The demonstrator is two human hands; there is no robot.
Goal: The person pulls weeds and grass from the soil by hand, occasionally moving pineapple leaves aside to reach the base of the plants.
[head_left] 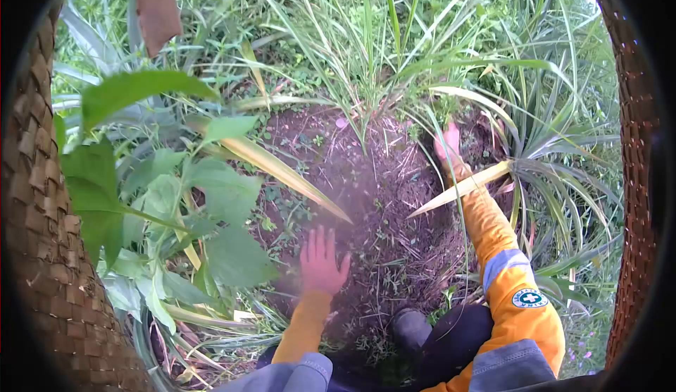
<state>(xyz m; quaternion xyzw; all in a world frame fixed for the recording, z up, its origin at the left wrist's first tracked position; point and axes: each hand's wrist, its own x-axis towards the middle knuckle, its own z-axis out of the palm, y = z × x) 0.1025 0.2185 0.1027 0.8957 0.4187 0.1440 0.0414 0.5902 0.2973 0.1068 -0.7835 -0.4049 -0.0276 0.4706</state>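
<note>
My left hand (323,262) is open, fingers stretched out and thumb apart, just over or on the bare brown soil (345,181); it holds nothing. Farther ahead to the right, my right hand (448,144) reaches low to the ground. Its fingers look closed around the base of a small green weed (448,104), though leaves partly hide them. A yellowed, pointed leaf (468,186) crosses in front of my right forearm. Another yellow leaf (282,170) slants over the soil ahead of my left hand.
A spiky long-leaved plant (524,149) stands at the right. Tall grass (362,75) grows ahead. A broad-leaved plant (211,195) crowds the left. My dark shoe (410,328) is on the soil below. A woven brim (77,279) frames the sides.
</note>
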